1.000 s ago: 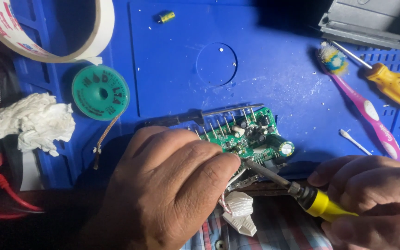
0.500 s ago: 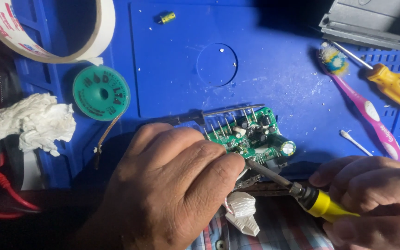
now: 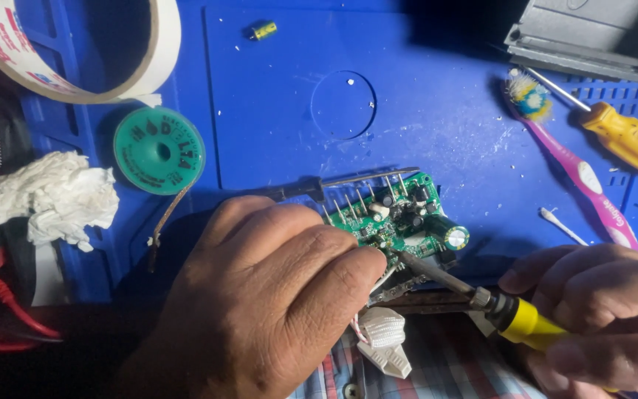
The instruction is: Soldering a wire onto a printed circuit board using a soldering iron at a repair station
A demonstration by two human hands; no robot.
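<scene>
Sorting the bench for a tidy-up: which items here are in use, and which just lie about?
In use: circuit board, soldering iron, left hand, right hand.
Lying about: toothbrush, screwdriver, green spool, tape roll, crumpled tissue, cotton swab.

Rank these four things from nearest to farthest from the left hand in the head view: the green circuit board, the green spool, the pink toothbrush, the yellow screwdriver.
1. Green circuit board: touching the left hand, at its fingertips.
2. Green spool: up and to the left, on the blue mat.
3. Pink toothbrush: far to the right.
4. Yellow screwdriver: beyond the toothbrush, at the upper right edge.
</scene>
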